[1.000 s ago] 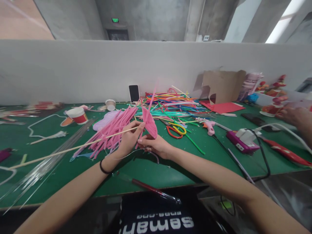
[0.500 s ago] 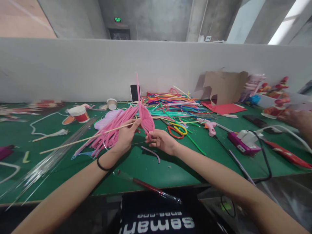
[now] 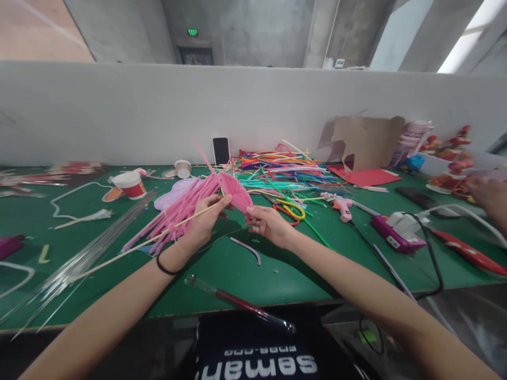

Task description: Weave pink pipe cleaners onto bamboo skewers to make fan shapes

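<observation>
My left hand [image 3: 208,219] is closed, thumb and fingers pinching the left side of a pink fan-shaped piece of pipe cleaners [image 3: 236,192]. A thin pale stick [image 3: 146,243] also runs through this hand, slanting down to the left. At the piece's lower right tip, my right hand [image 3: 269,224] pinches its edge between thumb and fingers. A fine thread or wire [image 3: 222,237] hangs in a curve between the hands. Beside and behind my left hand lies a bundle of pink pipe cleaners [image 3: 178,211]. A short lilac pipe cleaner [image 3: 246,249] lies below the hands.
Coloured pipe cleaners [image 3: 281,163] are heaped at the back, with scissors [image 3: 293,210] in front. A pink glue gun [image 3: 344,207] and purple power strip [image 3: 398,235] are on the right. Clear sticks [image 3: 95,237] and a paper cup [image 3: 130,184] lie left. Another person's hand [image 3: 489,190] shows far right.
The pink piece has tilted over, its upright strand now leaning left. My right hand has shifted slightly right and up. The stick's far end has dropped lower.
</observation>
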`<state>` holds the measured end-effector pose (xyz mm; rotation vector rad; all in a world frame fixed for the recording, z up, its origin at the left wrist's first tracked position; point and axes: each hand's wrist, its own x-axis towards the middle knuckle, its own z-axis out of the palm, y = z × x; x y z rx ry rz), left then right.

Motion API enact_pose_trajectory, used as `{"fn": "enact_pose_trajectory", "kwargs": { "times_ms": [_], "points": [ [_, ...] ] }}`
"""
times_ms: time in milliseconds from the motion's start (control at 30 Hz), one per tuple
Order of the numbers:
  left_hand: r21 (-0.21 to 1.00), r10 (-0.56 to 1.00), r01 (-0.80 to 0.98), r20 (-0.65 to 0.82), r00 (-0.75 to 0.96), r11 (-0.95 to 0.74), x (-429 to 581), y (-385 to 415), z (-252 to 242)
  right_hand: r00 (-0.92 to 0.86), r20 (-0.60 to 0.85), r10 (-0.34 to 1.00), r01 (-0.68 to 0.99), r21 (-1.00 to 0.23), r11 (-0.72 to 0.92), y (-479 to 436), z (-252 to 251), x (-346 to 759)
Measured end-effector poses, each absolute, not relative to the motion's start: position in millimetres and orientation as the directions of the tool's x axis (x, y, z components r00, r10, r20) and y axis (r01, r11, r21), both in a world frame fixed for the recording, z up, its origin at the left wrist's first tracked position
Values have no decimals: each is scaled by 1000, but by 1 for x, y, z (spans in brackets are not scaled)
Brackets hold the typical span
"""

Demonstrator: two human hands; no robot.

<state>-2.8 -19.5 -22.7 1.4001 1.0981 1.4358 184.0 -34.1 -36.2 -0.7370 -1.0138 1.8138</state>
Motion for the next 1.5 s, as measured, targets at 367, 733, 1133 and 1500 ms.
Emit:
{"fn": "enact_pose_trajectory", "kwargs": {
  "times_ms": [367,733,1133,1500],
  "points": [
    [921,898,51,388,-205,-387,-4,-15,-21,-399,-118,909,-329,-907,-262,-34,-26,195],
    [898,883,129,437,-170,-420,-2,-19,-24,-374,-61,925,-247,-955,-162,-34,-28,191],
    [834,842,298,520,-145,-464,0,-29,-21,-258,-17,966,-32,-999,-26,-28,-39,188],
    [709,788,444,616,-12,-548,1,-32,-25,-173,-96,980,10,-995,-96,-27,-43,184]
  ]
}}
